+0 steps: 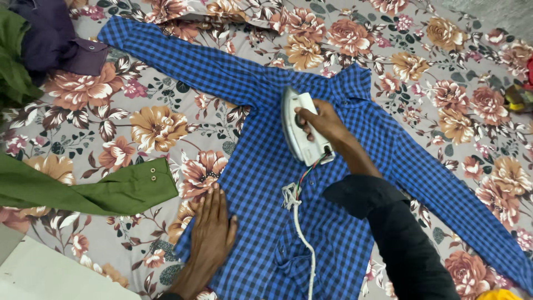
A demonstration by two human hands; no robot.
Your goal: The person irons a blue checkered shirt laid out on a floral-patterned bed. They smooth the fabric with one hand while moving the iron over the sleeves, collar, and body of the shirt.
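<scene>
A blue checked shirt (261,183) lies spread flat on a floral bedsheet (155,122), sleeves stretched out to the upper left and lower right. My right hand (325,123) grips the handle of a white electric iron (297,128) that rests on the shirt's chest near the collar. The iron's white cord (302,233) trails down across the shirt toward me. My left hand (211,233) lies flat, fingers together, pressing on the shirt's left edge near the hem.
A green garment sleeve (94,191) lies at the left. Purple clothing (50,39) is heaped at the top left beside more green fabric (11,55). A pale flat surface (50,275) shows at the bottom left corner. Colourful items (519,94) sit at the right edge.
</scene>
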